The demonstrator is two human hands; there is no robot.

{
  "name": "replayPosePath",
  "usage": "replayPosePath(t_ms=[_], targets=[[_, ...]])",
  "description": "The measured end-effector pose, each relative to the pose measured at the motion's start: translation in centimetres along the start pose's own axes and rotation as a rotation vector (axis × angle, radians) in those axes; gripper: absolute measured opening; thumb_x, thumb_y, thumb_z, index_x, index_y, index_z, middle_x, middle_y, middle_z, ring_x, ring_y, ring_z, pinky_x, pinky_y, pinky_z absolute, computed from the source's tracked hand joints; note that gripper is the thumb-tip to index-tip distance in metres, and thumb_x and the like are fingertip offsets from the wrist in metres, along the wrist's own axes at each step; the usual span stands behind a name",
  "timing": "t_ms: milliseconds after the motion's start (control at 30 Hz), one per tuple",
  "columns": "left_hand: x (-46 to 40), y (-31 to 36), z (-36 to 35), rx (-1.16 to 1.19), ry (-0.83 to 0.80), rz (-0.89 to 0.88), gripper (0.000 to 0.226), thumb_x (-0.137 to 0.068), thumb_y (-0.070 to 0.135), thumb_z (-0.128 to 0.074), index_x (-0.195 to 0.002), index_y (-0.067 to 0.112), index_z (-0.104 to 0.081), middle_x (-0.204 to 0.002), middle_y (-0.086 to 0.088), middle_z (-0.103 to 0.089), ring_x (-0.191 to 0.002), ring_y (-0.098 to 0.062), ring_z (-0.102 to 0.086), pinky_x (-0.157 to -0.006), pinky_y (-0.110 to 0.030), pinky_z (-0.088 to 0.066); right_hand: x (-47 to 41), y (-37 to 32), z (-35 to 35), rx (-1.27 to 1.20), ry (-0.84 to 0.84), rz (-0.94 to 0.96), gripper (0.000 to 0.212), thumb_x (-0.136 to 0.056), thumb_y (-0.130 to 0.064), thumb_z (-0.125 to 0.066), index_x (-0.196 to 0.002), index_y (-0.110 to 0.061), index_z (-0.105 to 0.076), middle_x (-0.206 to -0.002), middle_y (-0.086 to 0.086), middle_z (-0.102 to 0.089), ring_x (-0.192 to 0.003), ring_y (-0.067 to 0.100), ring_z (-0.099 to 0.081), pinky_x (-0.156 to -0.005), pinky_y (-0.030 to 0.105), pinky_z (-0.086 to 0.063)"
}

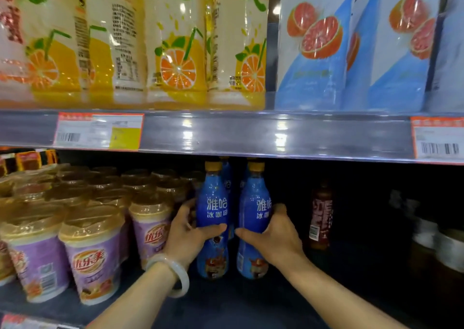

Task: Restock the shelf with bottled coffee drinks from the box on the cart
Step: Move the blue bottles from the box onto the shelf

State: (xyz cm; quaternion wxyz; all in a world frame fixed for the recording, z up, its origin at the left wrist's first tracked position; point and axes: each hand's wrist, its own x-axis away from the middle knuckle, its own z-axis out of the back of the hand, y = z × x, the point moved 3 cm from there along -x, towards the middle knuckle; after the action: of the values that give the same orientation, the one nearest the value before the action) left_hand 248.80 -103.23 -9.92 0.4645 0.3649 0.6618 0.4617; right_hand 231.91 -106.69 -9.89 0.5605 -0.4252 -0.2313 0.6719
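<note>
Two blue bottled coffee drinks are held upright side by side on the dark lower shelf [226, 301]: the left bottle [213, 210] is clamped in the grip of the left hand [187, 238], which wears a pale bangle [175, 273], and the right bottle [254, 213] is clamped in the grip of the right hand [276, 238]. More blue bottles are seen just behind them. Purple cups [93, 261] are stacked to the left, and a dark bottle [321, 218] is set to the right, apart.

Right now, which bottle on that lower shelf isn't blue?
The dark brown bottle, standing alone right of the two blue bottles the hands hold.
</note>
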Motion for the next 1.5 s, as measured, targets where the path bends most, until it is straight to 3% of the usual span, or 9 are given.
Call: replayPosePath(t_ms=[167, 267, 400, 567, 667, 800, 1067, 1300, 1500], targets=[[-1.1, -0.1, 0.1, 0.001, -0.106, 0.035, 0.064, -0.070, -0.012, -0.070, -0.122, 0.017, -0.045, -0.100, 0.001, -0.064, -0.090, -0.012, -0.062, -0.076, -0.029, -0.051, 0.0, 1.1, 0.3, -0.180, -0.199, 0.032, 0.073, -0.061, -0.012, -0.081, -0.112, -0.030, -0.032, -0.119, 0.003, -0.053, -0.109, 0.015, -0.056, -0.095, 0.037, -0.050], [-1.4, -1.1, 0.6, -0.053, -0.138, 0.083, 0.062, -0.069, -0.010, -0.072, -0.117, 0.015, -0.043, -0.104, -0.001, -0.062, -0.092, -0.011, -0.060, -0.074, -0.025, -0.049, 0.4, 1.6, 0.3, -0.191, -0.237, 0.024, 0.067, -0.070, 0.000, -0.072, -0.121, -0.021, -0.035, -0.105, -0.005, -0.057, -0.099, 0.008, -0.058, -0.094, 0.034, -0.051], [-1.2, -2.7, 0.7, -0.218, -0.136, 0.130, 0.060, -0.062, -0.006, -0.080, -0.107, 0.016, -0.048, -0.103, -0.003, -0.064, -0.094, -0.016, -0.062, -0.068, -0.021, -0.048, 0.3, 1.6, -0.2, -0.161, -0.215, 0.016, 0.064, -0.071, -0.006, -0.076, -0.117, -0.022, -0.035, -0.096, -0.015, -0.057, -0.093, 0.004, -0.060, -0.088, 0.028, -0.052], [-2.0, -3.0, 0.8, -0.235, -0.137, 0.129, 0.050, -0.065, -0.003, -0.078, -0.099, 0.022, -0.052, -0.098, 0.003, -0.064, -0.086, -0.007, -0.060, -0.066, -0.019, -0.046, -0.2, 1.3, -1.2, -0.110, -0.124, 0.018, 0.060, -0.065, -0.016, -0.082, -0.104, -0.026, -0.037, -0.111, -0.002, -0.058, -0.101, 0.013, -0.060, -0.082, 0.027, -0.052], [-2.3, -3.2, 0.9, -0.244, -0.157, 0.132, 0.052, -0.067, -0.001, -0.077, -0.107, 0.021, -0.052, -0.102, 0.003, -0.064, -0.091, -0.011, -0.061, -0.073, -0.022, -0.048, -0.2, 1.5, -1.6, -0.141, -0.141, 0.008, 0.062, -0.068, -0.014, -0.080, -0.110, -0.026, -0.037, -0.116, -0.001, -0.057, -0.104, 0.011, -0.059, -0.085, 0.026, -0.052], [-2.7, -3.3, 1.1, -0.257, -0.174, 0.130, 0.049, -0.069, 0.000, -0.076, -0.100, 0.029, -0.050, -0.102, 0.006, -0.063, -0.092, -0.010, -0.059, -0.082, -0.029, -0.046, -0.1, 1.5, -1.3, -0.131, -0.171, 0.008, 0.060, -0.071, -0.009, -0.077, -0.112, -0.026, -0.036, -0.107, -0.007, -0.057, -0.100, 0.009, -0.058, -0.083, 0.026, -0.051], [-3.0, -3.5, 1.2, -0.260, -0.169, 0.133, 0.043, -0.069, 0.000, -0.076, -0.094, 0.025, -0.051, -0.098, 0.006, -0.062, -0.088, -0.007, -0.058, -0.081, -0.029, -0.047, -1.1, 1.8, -2.0, -0.042, -0.082, -0.029, 0.060, -0.068, -0.018, -0.079, -0.113, -0.024, -0.039, -0.110, -0.001, -0.061, -0.103, 0.017, -0.062, -0.088, 0.044, -0.053], [-3.0, -3.6, 1.2, -0.257, -0.170, 0.119, 0.042, -0.070, -0.001, -0.075, -0.096, 0.021, -0.051, -0.095, 0.006, -0.061, -0.086, -0.007, -0.058, -0.073, -0.023, -0.047, -1.3, 1.6, -2.4, -0.006, -0.032, -0.035, 0.059, -0.068, -0.021, -0.079, -0.113, -0.021, -0.040, -0.113, 0.001, -0.060, -0.103, 0.019, -0.061, -0.087, 0.045, -0.053], [-3.1, -3.6, 1.2, -0.282, -0.154, 0.116, 0.050, -0.068, -0.001, -0.077, -0.108, 0.012, -0.051, -0.097, 0.002, -0.062, -0.092, -0.015, -0.059, -0.079, -0.029, -0.047, -1.4, 1.6, -2.6, 0.003, -0.017, -0.042, 0.061, -0.069, -0.020, -0.079, -0.116, -0.020, -0.040, -0.115, 0.002, -0.059, -0.104, 0.019, -0.061, -0.087, 0.046, -0.053]])
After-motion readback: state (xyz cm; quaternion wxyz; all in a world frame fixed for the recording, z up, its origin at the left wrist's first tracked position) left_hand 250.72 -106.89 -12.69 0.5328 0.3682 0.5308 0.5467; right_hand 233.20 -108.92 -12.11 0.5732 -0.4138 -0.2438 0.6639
